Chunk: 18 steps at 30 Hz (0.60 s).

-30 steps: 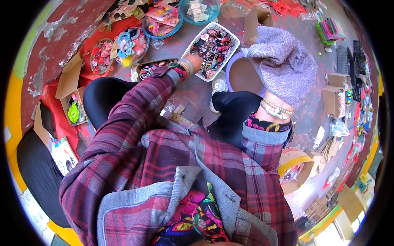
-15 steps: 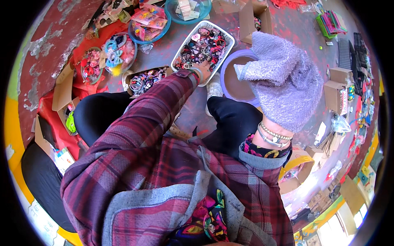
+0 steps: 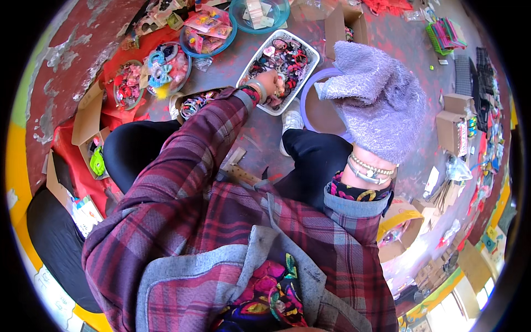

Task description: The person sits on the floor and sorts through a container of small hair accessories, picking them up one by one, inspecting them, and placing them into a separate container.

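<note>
My left hand (image 3: 269,84) is over the near part of a white plastic basket (image 3: 310,51) full of hair ties (image 3: 289,53) in black, red and pink. Its fingers are curled together; whatever they may pinch is too small to make out. A fluffy lavender towel (image 3: 387,97) drapes over my right hand (image 3: 366,159), leaving only the wrist with bracelets in sight. The fingers underneath are hidden. One corner of the towel hangs over a purple-rimmed round basin (image 3: 307,117) with a brownish inside.
A cardboard box (image 3: 200,104) of coiled hair ties stands beside my left knee. Round trays of hair bows (image 3: 159,72) and packaged trinkets (image 3: 207,27) lie farther left. Another carton (image 3: 334,33) sits behind the basin. More boxes (image 3: 451,131) line the right side.
My left hand has lifted from among the hair ties and shows more of its curled fingers. The towel on my right hand has shifted slightly left, and the view has moved a little.
</note>
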Available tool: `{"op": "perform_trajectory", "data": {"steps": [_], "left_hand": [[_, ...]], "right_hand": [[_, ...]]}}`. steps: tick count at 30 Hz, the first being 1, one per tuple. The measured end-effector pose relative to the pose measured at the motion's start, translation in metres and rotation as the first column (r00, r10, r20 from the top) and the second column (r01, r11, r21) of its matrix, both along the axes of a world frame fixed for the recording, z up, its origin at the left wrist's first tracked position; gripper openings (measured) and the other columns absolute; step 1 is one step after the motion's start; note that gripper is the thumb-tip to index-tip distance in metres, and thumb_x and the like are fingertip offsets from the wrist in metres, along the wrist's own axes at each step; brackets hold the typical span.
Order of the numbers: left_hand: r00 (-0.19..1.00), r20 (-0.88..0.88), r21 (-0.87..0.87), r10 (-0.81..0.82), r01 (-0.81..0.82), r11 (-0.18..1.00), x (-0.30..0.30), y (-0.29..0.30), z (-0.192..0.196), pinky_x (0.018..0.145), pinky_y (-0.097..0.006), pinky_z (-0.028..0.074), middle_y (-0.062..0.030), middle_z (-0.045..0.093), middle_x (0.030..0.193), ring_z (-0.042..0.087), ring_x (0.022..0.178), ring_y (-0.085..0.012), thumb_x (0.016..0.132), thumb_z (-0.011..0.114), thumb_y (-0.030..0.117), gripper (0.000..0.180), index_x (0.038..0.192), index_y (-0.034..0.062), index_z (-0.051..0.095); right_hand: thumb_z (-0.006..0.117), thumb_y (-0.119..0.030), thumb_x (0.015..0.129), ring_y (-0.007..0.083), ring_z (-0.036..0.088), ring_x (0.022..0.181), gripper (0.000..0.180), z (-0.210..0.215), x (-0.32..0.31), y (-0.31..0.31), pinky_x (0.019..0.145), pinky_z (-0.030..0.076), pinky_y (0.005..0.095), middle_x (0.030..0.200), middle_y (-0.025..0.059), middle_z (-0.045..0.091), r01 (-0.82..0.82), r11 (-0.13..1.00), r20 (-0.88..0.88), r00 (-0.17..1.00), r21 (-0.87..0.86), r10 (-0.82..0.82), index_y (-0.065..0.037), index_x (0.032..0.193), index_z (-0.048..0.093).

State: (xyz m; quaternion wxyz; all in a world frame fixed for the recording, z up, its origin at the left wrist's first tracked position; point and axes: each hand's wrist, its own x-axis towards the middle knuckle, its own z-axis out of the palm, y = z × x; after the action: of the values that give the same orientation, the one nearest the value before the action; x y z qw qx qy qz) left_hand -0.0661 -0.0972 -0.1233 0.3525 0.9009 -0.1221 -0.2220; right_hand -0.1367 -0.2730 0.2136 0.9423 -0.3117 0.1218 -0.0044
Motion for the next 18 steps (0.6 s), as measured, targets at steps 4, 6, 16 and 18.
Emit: {"op": "perform_trajectory", "data": {"steps": [4,6,16,18], "left_hand": [[0.949,-0.233,-0.312,0.214,-0.281,0.908,0.01,0.017,0.005,0.06,-0.028,0.048,-0.0098,0.059,0.088,0.059,0.071,-0.0171,0.071,0.063,0.01,0.034,0.101,0.0011,0.05],[0.801,-0.587,-0.461,0.116,-0.448,0.766,0.01,0.018,0.045,0.065,-0.029,0.049,-0.009,0.058,0.093,0.058,0.078,-0.0175,0.074,0.059,0.005,0.035,0.107,0.0002,0.048],[0.393,-0.913,-0.404,-0.112,-0.908,0.107,0.007,0.042,0.042,0.066,-0.03,0.051,-0.012,0.055,0.091,0.057,0.083,-0.0224,0.078,0.05,0.0,0.017,0.095,-0.0011,0.049],[0.433,-0.895,-0.443,-0.108,-0.892,0.094,0.003,0.041,0.043,0.063,-0.03,0.048,-0.0152,0.055,0.09,0.057,0.078,-0.0234,0.077,0.046,0.0,0.016,0.092,-0.0034,0.048]], "right_hand": [[0.032,-0.032,0.086,0.0295,0.05,0.094,0.037,-0.012,0.003,0.001,0.08,0.041,0.0444,0.101,0.0132,0.054,-0.037,0.993,0.13,0.99,-0.113,0.052,-0.003,0.099,0.052],[0.034,-0.032,0.085,0.0284,0.05,0.094,0.036,-0.013,-0.001,0.001,0.081,0.041,0.043,0.099,0.0127,0.055,-0.006,0.999,0.131,0.991,-0.044,0.012,-0.004,0.099,0.051],[0.047,-0.028,0.08,0.0195,0.052,0.094,0.03,-0.007,-0.005,0.021,0.083,0.039,0.0321,0.1,0.0047,0.056,0.161,0.287,0.217,0.96,-0.944,0.175,-0.009,0.103,0.052],[0.047,-0.028,0.08,0.0198,0.052,0.094,0.029,-0.005,-0.005,0.021,0.083,0.039,0.0322,0.1,0.0042,0.056,0.167,0.196,0.206,0.958,-0.966,0.198,-0.01,0.103,0.053]]}}
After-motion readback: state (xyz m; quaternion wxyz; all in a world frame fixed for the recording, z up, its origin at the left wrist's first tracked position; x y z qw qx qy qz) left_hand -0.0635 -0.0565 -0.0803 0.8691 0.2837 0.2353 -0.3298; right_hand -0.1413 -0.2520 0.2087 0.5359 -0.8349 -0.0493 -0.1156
